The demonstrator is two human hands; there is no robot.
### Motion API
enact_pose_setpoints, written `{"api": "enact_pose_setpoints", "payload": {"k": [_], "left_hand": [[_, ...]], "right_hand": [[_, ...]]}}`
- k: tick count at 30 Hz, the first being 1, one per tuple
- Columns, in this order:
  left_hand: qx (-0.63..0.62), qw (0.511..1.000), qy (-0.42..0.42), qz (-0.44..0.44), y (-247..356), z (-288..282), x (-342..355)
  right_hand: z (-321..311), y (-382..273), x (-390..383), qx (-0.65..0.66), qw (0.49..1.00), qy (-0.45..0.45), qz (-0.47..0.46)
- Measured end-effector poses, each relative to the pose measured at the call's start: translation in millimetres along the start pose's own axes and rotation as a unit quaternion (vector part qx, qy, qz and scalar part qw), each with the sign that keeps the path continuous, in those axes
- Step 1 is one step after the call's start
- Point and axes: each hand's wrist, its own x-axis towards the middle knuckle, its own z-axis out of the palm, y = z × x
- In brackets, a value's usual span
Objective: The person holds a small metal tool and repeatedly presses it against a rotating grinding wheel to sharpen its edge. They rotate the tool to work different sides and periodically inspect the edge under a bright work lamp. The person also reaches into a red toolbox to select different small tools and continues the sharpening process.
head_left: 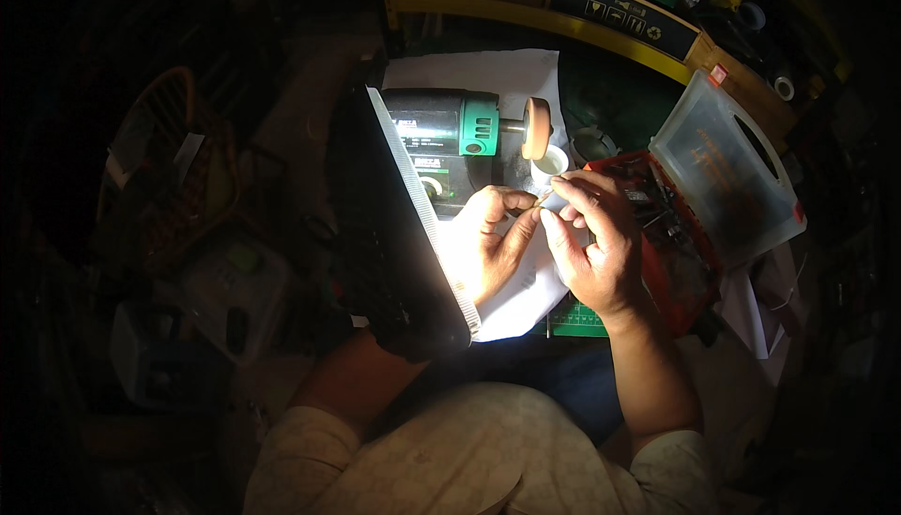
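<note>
Both hands are working close together just on the near side of the green-and-black grinder (pixel 478 122). Thumb and fingertips of the left hand (pixel 492 250) are pinching a small slender piece (pixel 542 199), while the right hand (pixel 603 245) is bringing its thumb and forefinger together on it; the piece is showing too small to identify. It is sitting between the fingertips, below and near the grinder's round tan wheel (pixel 536 128). Beneath that wheel a small white container (pixel 542 175) is standing. White paper (pixel 511 66) is spreading under and behind the grinder on the bench (pixel 624 92). To the grinder's right, a red tool case (pixel 699 276) is lying open, its clear lid (pixel 718 177) leaning outward. A green cutting mat (pixel 579 320) is showing nearer the person than the grinder. Left of the grinder, a long black panel (pixel 380 233) is partly covering it, and farther left an orange basket (pixel 222 172) is standing in shadow.
</note>
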Motion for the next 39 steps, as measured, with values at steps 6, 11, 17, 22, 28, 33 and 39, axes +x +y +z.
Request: {"api": "enact_pose_setpoints", "payload": {"k": [6, 11, 17, 22, 28, 33, 39], "left_hand": [[-0.002, 1.0, 0.008, -0.015, 0.4, -0.3, -1.8], [-0.011, 1.0, 0.016, -0.012, -1.5, -0.3, -2.3], [-0.029, 0.999, 0.015, -0.021, -4.3, 2.0, -2.8], [-0.019, 0.999, 0.014, -0.024, -4.4, 2.6, -2.4], [-0.023, 0.999, 0.006, -0.043, -0.1, 1.0, -3.4], [-0.034, 0.998, -0.005, -0.05, -2.3, 0.2, -3.5], [-0.029, 0.999, -0.001, -0.033, -8.4, 0.7, -4.3]], "right_hand": [[1.2, -0.6, -1.7, 0.007, 1.0, -0.002, 0.01], [2.1, -0.1, -2.3, 0.011, 1.0, 0.001, 0.006], [4.0, -1.2, -4.9, 0.071, 0.996, 0.027, 0.05], [1.4, 0.5, -3.1, 0.05, 0.998, 0.022, 0.024], [2.8, -2.2, -0.7, 0.03, 0.999, 0.014, 0.02], [1.8, -2.1, 1.3, 0.019, 1.0, -0.004, 0.014], [3.9, -1.0, 1.6, 0.023, 1.0, -0.004, 0.016]]}}
